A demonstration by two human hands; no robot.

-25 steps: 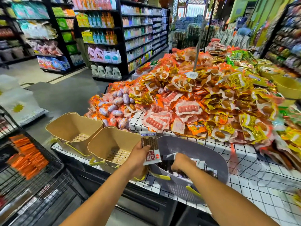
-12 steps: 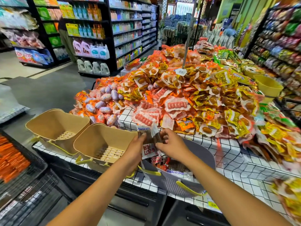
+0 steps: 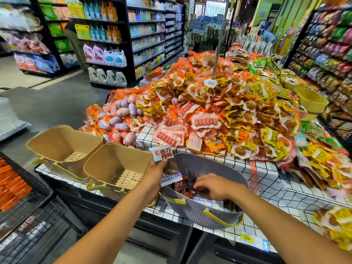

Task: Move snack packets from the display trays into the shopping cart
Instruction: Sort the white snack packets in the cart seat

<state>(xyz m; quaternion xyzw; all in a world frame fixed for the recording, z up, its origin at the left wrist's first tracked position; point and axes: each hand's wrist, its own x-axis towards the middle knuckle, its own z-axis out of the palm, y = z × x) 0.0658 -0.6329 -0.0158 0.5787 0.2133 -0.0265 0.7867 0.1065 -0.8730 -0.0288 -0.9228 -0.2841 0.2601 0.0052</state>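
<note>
Two bare hands work at a grey perforated basket [image 3: 209,161] that stands at the front edge of a grid-patterned display table [image 3: 266,180]. The left hand [image 3: 152,174] pinches a small bunch of Gulilabang snack packets [image 3: 166,164] between thumb and fingers, holding them upright just above the basket's left rim. The right hand [image 3: 213,184] is down inside the basket, its fingers bent over the loose packets [image 3: 202,199] lying there and touching them; whether it actually grips one cannot be told. Just left of the grey basket stand a nearer beige basket [image 3: 114,161] and a farther beige basket [image 3: 62,141], side by side. Behind them a big heap of sausage packets [image 3: 209,111] covers the table. The shopping cart [image 3: 28,206] sits at lower left, well apart from both hands, with orange packets [image 3: 11,185] in it.
</note>
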